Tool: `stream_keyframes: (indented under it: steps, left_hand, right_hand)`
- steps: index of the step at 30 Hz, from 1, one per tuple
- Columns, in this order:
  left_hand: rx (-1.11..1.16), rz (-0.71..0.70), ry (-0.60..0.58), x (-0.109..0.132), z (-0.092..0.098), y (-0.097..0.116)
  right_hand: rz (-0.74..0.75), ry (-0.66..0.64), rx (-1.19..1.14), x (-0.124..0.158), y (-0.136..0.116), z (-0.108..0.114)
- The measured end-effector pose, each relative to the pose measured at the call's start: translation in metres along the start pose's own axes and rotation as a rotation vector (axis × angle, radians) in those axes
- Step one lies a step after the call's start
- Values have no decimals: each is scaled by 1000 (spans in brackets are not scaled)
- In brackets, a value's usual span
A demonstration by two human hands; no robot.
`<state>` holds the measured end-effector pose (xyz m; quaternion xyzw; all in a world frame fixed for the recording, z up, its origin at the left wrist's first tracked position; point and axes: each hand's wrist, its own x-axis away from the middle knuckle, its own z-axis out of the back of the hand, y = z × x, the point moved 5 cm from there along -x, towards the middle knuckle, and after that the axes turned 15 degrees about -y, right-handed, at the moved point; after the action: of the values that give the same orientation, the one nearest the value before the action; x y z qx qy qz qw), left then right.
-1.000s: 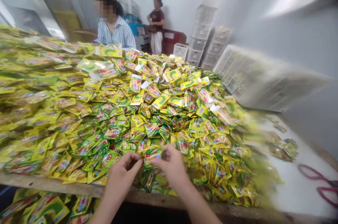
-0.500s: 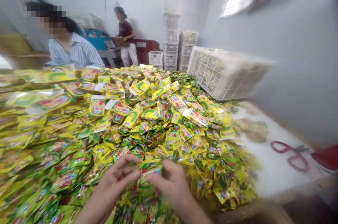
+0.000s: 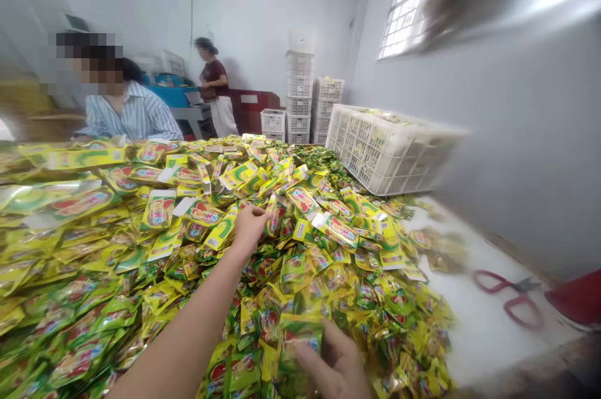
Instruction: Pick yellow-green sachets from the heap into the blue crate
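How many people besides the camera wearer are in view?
2: a person in a striped shirt behind the sachet heap, left; a person in a maroon top, standing farther back. Others could be hidden.

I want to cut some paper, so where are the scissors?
In the head view, the scissors lie at the right on the white tabletop, between the packet pile and a red object.

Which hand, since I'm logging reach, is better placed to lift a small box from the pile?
The left hand, I'd judge: it is extended with its fingers right at a small box on the pile. The right hand is nearer the body and holds a packet.
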<state>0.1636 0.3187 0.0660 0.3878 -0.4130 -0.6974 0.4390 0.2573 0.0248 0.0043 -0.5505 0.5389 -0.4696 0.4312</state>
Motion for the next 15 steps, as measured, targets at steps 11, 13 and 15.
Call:
stream_keyframes:
  steps: [11, 13, 15]
  left_hand:
    - [-100, 72, -148, 213, 85, -45]
    - [-85, 112, -125, 252, 82, -61]
    - [-29, 162, -56, 279, 78, -76]
  right_hand:
    - [292, 11, 343, -48, -62, -40]
    - [334, -60, 492, -57, -56, -59]
    - [344, -159, 667, -60, -48, -77]
